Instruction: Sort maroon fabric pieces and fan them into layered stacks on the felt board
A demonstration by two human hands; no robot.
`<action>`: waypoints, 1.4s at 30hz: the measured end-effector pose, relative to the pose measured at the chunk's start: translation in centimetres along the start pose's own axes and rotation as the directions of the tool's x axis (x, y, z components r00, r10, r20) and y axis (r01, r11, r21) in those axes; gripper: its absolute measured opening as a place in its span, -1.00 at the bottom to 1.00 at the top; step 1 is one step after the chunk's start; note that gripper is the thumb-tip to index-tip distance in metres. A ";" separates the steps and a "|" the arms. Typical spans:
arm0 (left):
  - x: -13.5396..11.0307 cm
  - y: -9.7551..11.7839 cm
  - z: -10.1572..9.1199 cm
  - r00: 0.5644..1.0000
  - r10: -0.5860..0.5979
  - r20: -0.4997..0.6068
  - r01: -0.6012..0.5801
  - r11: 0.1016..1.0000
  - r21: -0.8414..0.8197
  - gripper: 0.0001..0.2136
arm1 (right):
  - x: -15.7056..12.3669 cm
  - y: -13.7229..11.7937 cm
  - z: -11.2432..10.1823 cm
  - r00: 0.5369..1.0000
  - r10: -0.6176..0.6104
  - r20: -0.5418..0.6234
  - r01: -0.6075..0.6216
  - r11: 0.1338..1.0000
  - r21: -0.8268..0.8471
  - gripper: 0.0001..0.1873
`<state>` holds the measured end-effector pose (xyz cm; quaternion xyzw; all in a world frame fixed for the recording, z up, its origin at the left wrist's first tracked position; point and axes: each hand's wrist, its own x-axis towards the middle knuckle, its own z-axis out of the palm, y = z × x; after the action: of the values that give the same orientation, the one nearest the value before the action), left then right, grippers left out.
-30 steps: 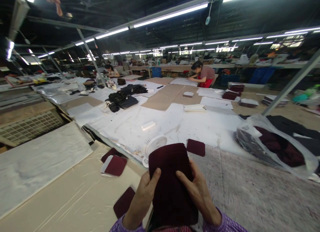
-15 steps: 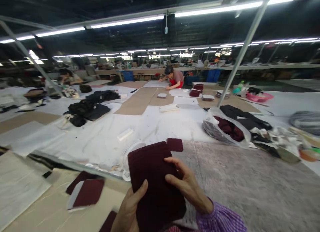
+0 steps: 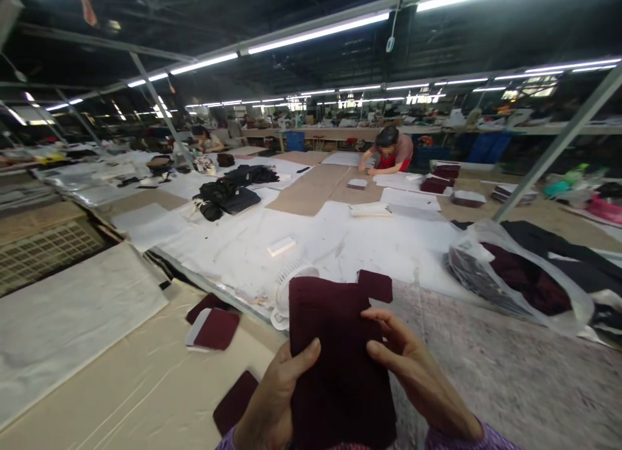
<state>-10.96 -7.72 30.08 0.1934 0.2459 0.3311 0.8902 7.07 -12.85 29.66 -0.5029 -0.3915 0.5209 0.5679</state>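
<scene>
Both hands hold a maroon stack of cut fabric pieces (image 3: 340, 366) upright in front of me. My left hand (image 3: 276, 385) grips its left edge, thumb on the near face and the other fingers behind. At the right edge is my right hand (image 3: 413, 362), its thumb and forefinger curled against the cloth; the remaining fingers are partly hidden. Just behind the stack lies a small maroon piece (image 3: 375, 285) on the table. A white plastic fan-like object (image 3: 286, 288) is partly covered by the stack. More maroon pieces (image 3: 218, 328) rest with a white sheet on the cream surface at left.
A clear plastic bag (image 3: 461, 269) with maroon cloth stands at right beside a metal pole (image 3: 564, 136). Dark garments (image 3: 228, 194) lie on the white table cover (image 3: 330, 236). Across the table a person (image 3: 391, 151) leans over brown sheets (image 3: 306, 190).
My view has swung left, so the table and the bag appear further right. The maroon stack stays in both hands and is now held straighter.
</scene>
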 end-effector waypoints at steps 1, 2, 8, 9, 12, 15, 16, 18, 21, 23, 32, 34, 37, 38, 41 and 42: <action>-0.1 0.1 -0.1 1.000 0.002 0.000 -0.002 1.000 0.002 -0.59 | 0.0 -0.1 0.1 1.000 0.012 0.018 -0.012 1.000 -0.009 -0.63; -0.2 0.2 -0.2 1.000 0.009 -0.003 -0.009 1.000 0.004 -0.61 | 0.1 -0.2 0.2 0.999 0.024 0.041 -0.023 0.999 -0.022 -0.64; -0.9 1.3 -0.5 0.988 0.148 -0.038 -0.148 0.989 0.007 -0.71 | 1.5 -0.5 2.4 0.990 -0.028 0.138 0.050 0.986 -0.162 -0.69; -1.1 1.5 -0.7 0.983 0.179 -0.050 -0.179 0.984 0.007 -0.71 | 2.0 -0.5 3.0 0.990 -0.033 0.134 0.058 0.981 -0.186 -0.69; -1.7 2.1 -1.5 0.957 0.273 -0.097 -0.273 0.962 0.013 -0.69 | 3.3 -0.4 4.7 0.987 -0.015 0.157 0.053 0.969 -0.240 -0.67; -2.8 2.6 -2.7 0.924 0.366 -0.115 -0.364 0.931 0.035 -0.67 | 4.4 -0.6 6.3 0.970 0.019 0.242 0.057 0.951 -0.303 -0.61; -3.2 2.8 -3.0 0.911 0.398 -0.113 -0.395 0.918 0.047 -0.68 | 4.7 -0.7 6.8 0.962 0.025 0.271 0.067 0.943 -0.326 -0.60; -4.0 3.0 -3.6 0.888 0.447 -0.109 -0.443 0.894 0.061 -0.69 | 5.2 -0.9 7.7 0.948 0.029 0.318 0.095 0.926 -0.367 -0.59; -5.0 3.4 -4.2 0.866 0.481 -0.137 -0.478 0.876 0.059 -0.72 | 5.8 -1.2 9.1 0.928 0.013 0.372 0.154 0.897 -0.415 -0.60; -5.4 3.6 -4.4 0.850 0.492 -0.186 -0.493 0.869 0.046 -0.72 | 6.0 -1.2 9.9 0.916 -0.012 0.400 0.195 0.887 -0.419 -0.60; -7.6 4.3 -5.5 0.813 0.494 -0.309 -0.504 0.862 0.053 -0.68 | 7.1 -1.8 11.9 0.863 -0.068 0.500 0.307 0.857 -0.414 -0.63; -8.1 4.4 -5.7 0.817 0.493 -0.298 -0.496 0.865 0.072 -0.68 | 7.2 -2.2 12.3 0.842 -0.040 0.537 0.301 0.862 -0.407 -0.64; -8.7 4.6 -5.9 0.830 0.489 -0.270 -0.481 0.871 0.100 -0.70 | 7.3 -2.7 12.8 0.812 0.050 0.581 0.233 0.885 -0.403 -0.66; -8.9 4.6 -5.9 0.833 0.488 -0.261 -0.477 0.872 0.107 -0.71 | 7.4 -2.8 12.9 0.804 0.071 0.591 0.214 0.892 -0.397 -0.67; -9.2 4.8 -6.0 0.824 0.502 -0.261 -0.492 0.864 0.109 -0.72 | 7.4 -2.6 13.0 0.804 0.092 0.587 0.180 0.904 -0.388 -0.67; -9.3 4.9 -6.0 0.814 0.514 -0.269 -0.506 0.856 0.106 -0.72 | 7.3 -2.5 13.1 0.809 0.094 0.581 0.171 0.907 -0.385 -0.66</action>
<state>-22.89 -9.54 30.58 0.2148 0.3166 0.5782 0.7206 -3.99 -3.38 33.95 -0.4188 -0.6601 0.5421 0.3083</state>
